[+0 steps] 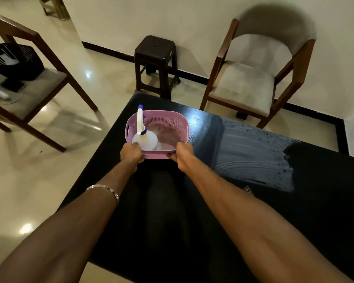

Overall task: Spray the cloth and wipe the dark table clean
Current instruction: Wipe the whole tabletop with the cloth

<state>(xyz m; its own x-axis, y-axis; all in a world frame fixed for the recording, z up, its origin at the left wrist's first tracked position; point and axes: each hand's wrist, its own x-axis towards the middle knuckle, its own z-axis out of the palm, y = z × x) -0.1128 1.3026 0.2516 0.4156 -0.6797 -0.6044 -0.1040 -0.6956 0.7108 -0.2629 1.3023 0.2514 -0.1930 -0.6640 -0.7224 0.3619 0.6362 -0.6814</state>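
A pink perforated basket (168,123) stands on the dark table (243,211) near its far left corner. Inside it a white spray bottle (144,137) with a blue nozzle stands upright at the left. A pale cloth (166,142) seems to lie on the basket floor beside the bottle, though it is hard to tell. My left hand (131,153) grips the near rim at its left end. My right hand (182,153) grips the same rim at its right end. Wet wipe streaks (249,152) shine on the table to the right of the basket.
A dark stool (154,64) stands beyond the table's far corner by the wall. A wooden chair with a beige seat (251,78) is at the back right. Another chair (29,86) at the left holds a black basket (14,60). A small checked item (248,189) lies on the table.
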